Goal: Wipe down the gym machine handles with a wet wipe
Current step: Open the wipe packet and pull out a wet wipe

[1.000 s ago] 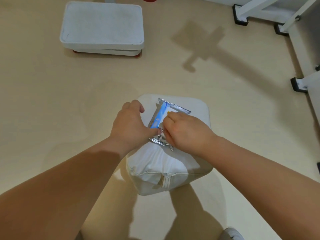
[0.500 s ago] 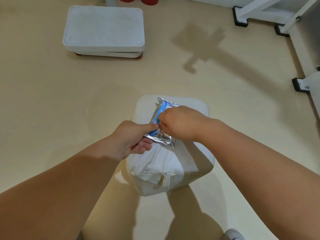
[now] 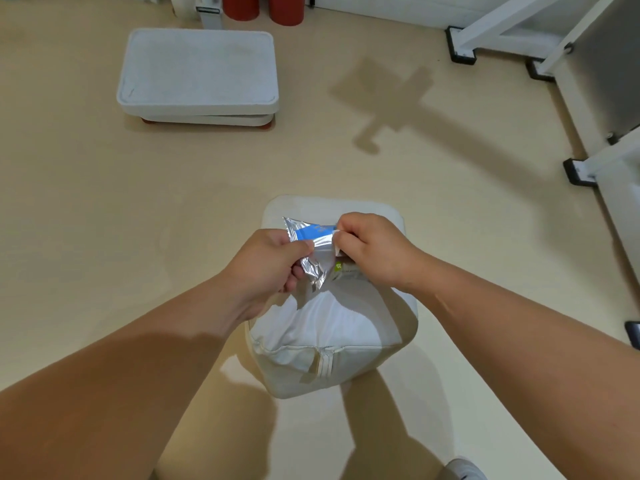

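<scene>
Here, left hand (image 3: 266,265) and right hand (image 3: 374,251), fingers (image 3: 298,246) in tight pinch on foil wipe packet (image 3: 317,237).

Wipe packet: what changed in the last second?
The foil wipe packet, lying flat on the white cushion stool a second ago, is now raised and crumpled. The left hand shifted from its left edge to grip its lower left corner; the right hand now pinches its right edge, pulling apart. Stool, stacked step platforms and white machine frame unchanged.
</scene>
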